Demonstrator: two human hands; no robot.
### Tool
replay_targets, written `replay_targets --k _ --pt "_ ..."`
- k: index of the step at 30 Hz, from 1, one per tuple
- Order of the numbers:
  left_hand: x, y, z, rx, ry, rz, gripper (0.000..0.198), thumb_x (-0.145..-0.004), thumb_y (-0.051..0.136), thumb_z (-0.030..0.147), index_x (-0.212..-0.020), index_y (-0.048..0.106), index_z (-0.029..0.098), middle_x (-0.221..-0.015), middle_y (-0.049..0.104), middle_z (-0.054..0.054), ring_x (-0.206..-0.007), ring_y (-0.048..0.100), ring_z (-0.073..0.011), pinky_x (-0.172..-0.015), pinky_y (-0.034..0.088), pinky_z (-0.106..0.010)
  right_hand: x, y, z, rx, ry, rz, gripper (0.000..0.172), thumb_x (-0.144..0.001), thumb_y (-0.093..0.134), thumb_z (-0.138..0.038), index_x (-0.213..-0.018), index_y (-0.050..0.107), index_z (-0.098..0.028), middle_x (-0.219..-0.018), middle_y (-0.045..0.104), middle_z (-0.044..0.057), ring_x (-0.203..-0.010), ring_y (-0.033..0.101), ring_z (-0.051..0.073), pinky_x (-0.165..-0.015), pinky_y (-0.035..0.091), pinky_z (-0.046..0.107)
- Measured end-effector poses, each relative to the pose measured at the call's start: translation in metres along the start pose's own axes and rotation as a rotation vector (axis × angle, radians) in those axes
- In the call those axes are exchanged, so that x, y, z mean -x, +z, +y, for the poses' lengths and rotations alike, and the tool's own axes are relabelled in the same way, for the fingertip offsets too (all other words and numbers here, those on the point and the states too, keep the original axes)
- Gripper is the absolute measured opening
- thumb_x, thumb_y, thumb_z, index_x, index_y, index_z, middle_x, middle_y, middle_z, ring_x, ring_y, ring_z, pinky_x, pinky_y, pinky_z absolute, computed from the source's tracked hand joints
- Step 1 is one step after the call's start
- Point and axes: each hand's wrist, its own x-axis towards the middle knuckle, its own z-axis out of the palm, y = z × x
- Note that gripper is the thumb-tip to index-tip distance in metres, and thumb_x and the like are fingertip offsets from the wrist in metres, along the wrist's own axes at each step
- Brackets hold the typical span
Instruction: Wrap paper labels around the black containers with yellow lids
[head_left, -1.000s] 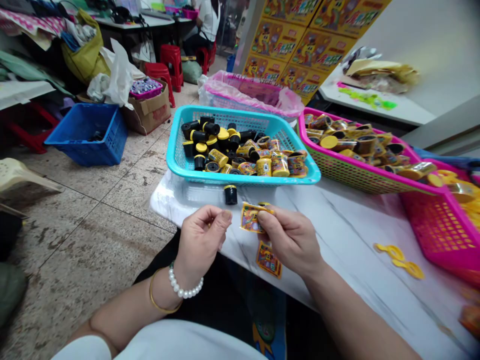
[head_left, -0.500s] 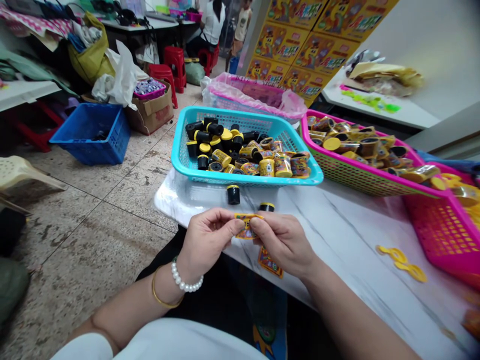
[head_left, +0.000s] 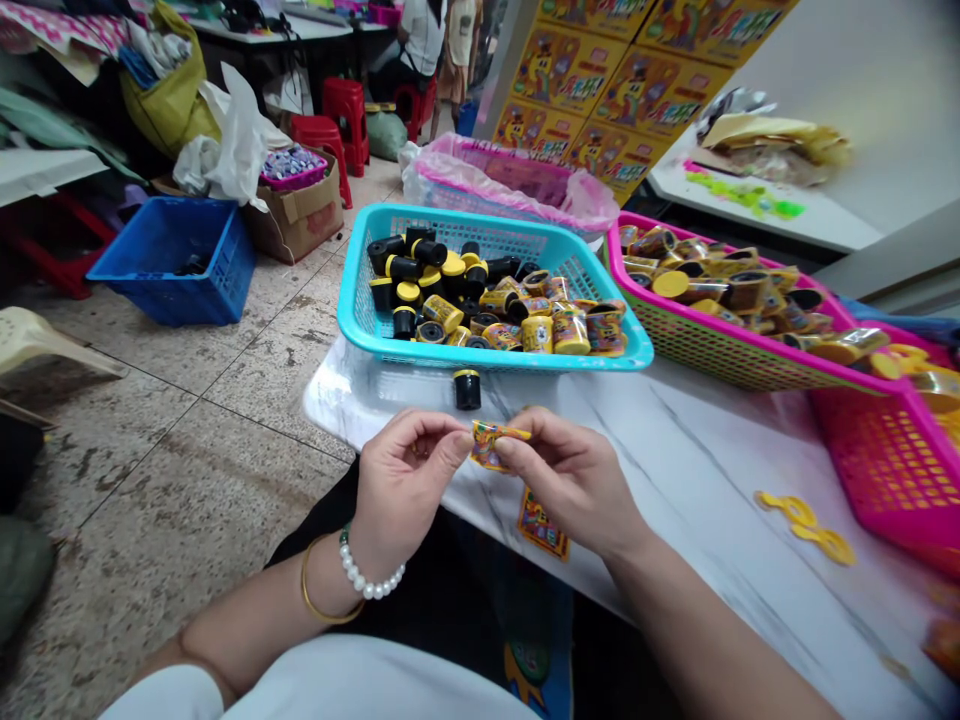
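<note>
One label [head_left: 486,447] is pinched in the right hand [head_left: 574,485] above the table [head_left: 675,460]; the left hand [head_left: 401,485] meets its left edge, whether gripping I cannot tell. Beyond stand a cup [head_left: 466,392] and the basket [head_left: 351,285].

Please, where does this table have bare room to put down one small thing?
The widest bare patch of the table lies between the right hand, the pink-rimmed basket and the yellow loops. More shows lower in view, between those loops and the right forearm. Crowded is the strip before the turquoise basket: black pot, left hand, printed packet held by the right.
</note>
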Motion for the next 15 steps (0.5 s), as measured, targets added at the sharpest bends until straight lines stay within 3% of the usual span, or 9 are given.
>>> replay_targets --k 4,10,15 --pt "-0.0014 0.0006 -0.0019 -0.031 0.026 -0.038 0.019 -0.082 0.078 0.036 -0.080 0.076 0.017 -0.076 0.068 -0.004 -0.067 0.061 -0.0128 -0.060 0.050 -0.024 -0.0003 -0.0010 0.0021 0.084 -0.050 0.011 0.026 -0.092 0.065 -0.037 -0.074 0.064 -0.020 -0.066 0.067 0.002 -0.060 0.059 0.014 -0.057 0.045 0.026" --pt "-0.0041 0.0017 -0.0059 0.147 -0.180 -0.031 0.027 -0.075 0.084 0.040 -0.079 0.071 0.017 -0.066 0.064 0.001 -0.056 0.052 -0.0087 -0.052 0.044 -0.021 0.0020 -0.0038 0.0033 0.078 -0.084 0.014 0.021 -0.094 0.063 -0.034 -0.078 0.065 -0.020 -0.070 0.067 0.002 -0.062 0.060 0.015 -0.059 0.047 0.027" --pt "-0.0040 0.0019 -0.0036 0.150 -0.200 -0.091 0.021 -0.070 0.087 0.030 -0.072 0.072 0.016 -0.065 0.066 0.000 -0.056 0.052 -0.0084 -0.054 0.044 -0.021 -0.0006 -0.0024 0.0006 0.230 -0.148 0.048 0.015 -0.090 0.065 -0.028 -0.077 0.064 -0.021 -0.064 0.065 0.000 -0.058 0.058 0.013 -0.055 0.044 0.026"
